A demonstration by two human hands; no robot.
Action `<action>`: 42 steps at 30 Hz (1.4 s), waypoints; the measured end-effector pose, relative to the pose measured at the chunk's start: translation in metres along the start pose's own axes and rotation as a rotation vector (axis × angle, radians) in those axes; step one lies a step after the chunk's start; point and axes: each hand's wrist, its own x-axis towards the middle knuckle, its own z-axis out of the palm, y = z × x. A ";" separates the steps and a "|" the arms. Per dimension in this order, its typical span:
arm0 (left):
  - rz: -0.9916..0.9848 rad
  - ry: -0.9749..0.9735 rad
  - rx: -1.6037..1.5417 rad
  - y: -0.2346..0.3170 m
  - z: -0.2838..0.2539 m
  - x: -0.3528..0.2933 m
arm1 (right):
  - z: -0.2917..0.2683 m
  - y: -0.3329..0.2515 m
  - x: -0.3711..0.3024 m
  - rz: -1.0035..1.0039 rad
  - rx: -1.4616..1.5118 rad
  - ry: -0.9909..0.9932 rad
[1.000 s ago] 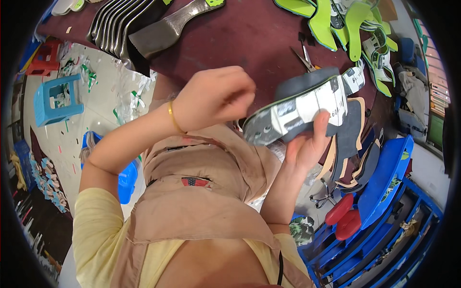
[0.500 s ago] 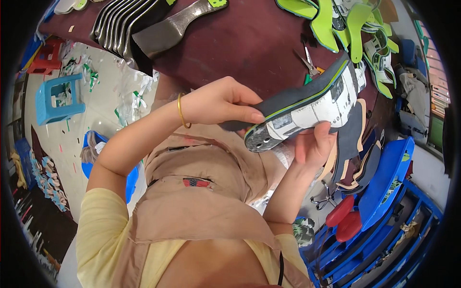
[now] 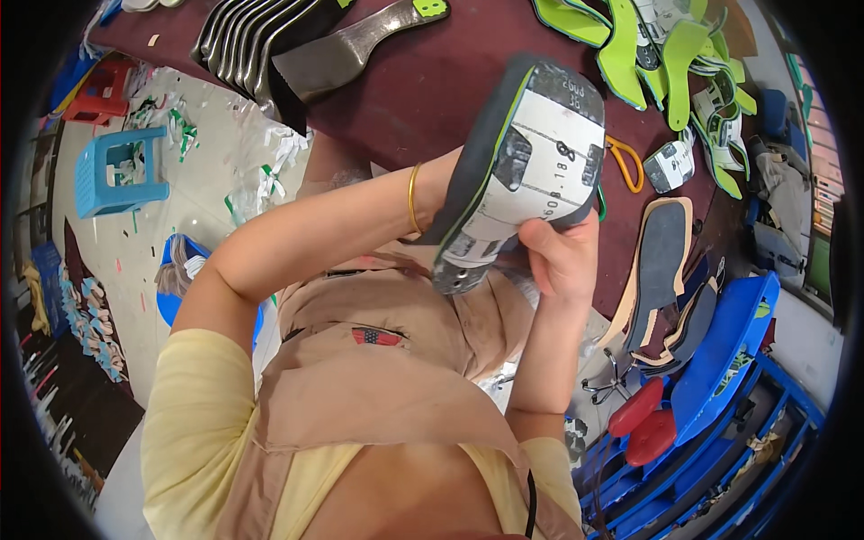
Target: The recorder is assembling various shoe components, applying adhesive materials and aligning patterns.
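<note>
In front of my chest, a shoe sole [image 3: 540, 171] is raised and tilted. Its face with white and grey printed patches is toward me, a thin lime layer runs along its edge, and dark grey material lies behind. My right hand [image 3: 569, 256] grips its right side, thumb pressed on the printed face and the other fingers behind. Behind the sole goes my left hand [image 3: 438, 184]; only its wrist side shows, and its fingers are hidden. To the right of the sole lies an orange scissor handle [image 3: 627, 166].
Lime straps [image 3: 621, 54] are heaped at the far right of the maroon table [image 3: 387, 108]. Dark glossy curved pieces [image 3: 243, 54] lie far left. Dark soles [image 3: 657, 261] rest at right, near a blue tray [image 3: 729, 351]. A blue stool [image 3: 121, 171] stands on the floor.
The sole has swung more upright, and its printed face has turned toward me. My left hand has gone behind it, hiding the fingers. The view has shifted slightly.
</note>
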 end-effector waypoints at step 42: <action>0.038 0.784 0.133 0.019 0.022 0.000 | 0.008 0.014 -0.011 -0.145 -0.647 0.154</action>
